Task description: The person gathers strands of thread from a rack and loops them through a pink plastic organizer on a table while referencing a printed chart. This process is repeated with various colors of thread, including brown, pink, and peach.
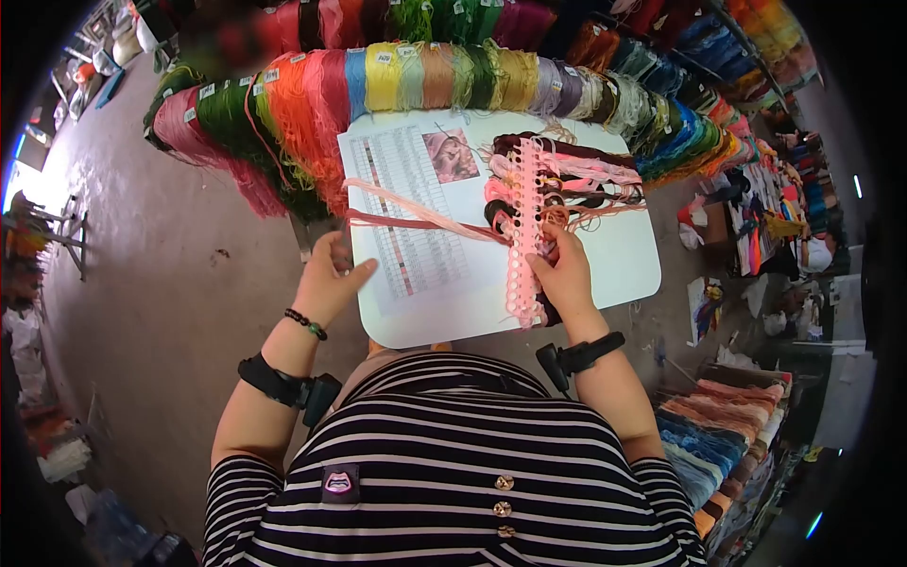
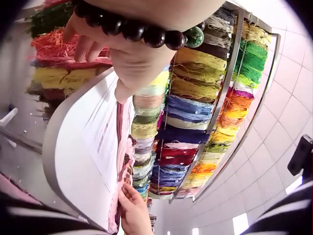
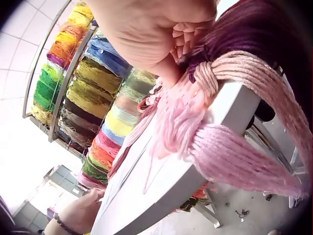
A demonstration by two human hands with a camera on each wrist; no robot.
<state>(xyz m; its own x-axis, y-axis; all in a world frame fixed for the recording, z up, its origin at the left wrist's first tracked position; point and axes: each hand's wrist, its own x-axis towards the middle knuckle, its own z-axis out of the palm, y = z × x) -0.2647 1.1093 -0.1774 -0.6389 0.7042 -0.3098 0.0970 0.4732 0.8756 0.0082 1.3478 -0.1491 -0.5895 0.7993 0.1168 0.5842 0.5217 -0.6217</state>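
A pink strip with rows of round holes (image 1: 525,250) lies across a white board (image 1: 624,274), and looped embroidery thread bundles (image 1: 595,175) hang from it. My right hand (image 1: 567,274) grips the strip at its right edge, thumb on top and fingers curled. Pale pink thread (image 3: 225,156) is knotted through the strip near that hand. Two skeins of thread (image 1: 416,219), light pink and dusky rose, stretch from the strip to the board's left edge. Beside that edge my left hand (image 1: 331,274) holds nothing, its thumb apart from loosely bent fingers.
A printed chart (image 1: 406,255) with a small picture (image 1: 452,154) lies on the board. Behind it, racks of coloured thread hanks (image 1: 425,76) curve around. More hanks (image 1: 718,425) are stacked at the lower right. Grey floor (image 1: 179,274) stretches to the left.
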